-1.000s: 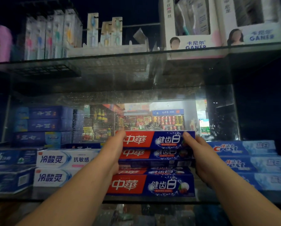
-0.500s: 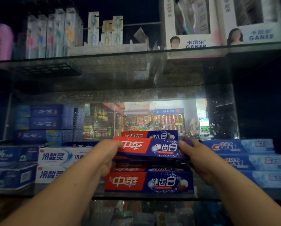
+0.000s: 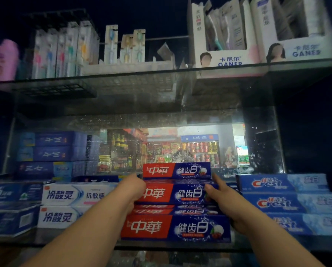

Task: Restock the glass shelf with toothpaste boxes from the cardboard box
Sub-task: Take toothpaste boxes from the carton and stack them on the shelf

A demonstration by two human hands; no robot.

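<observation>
While both forearms reach in from below, the left hand sits against the left end of a red-and-blue toothpaste box and the right hand against its right end. The right hand's index finger points up straight and its thumb lies on the box front, so that hand is spread. The left hand's fingers are hidden, so I cannot tell whether they curl round the box end. The box lies level on a stack of like boxes at the middle of the glass shelf. 1 more, the top box, lies just above and behind it. White boxes are stacked just left, blue Crest boxes just right. Toothbrush packs stand on the upper shelf.
</observation>
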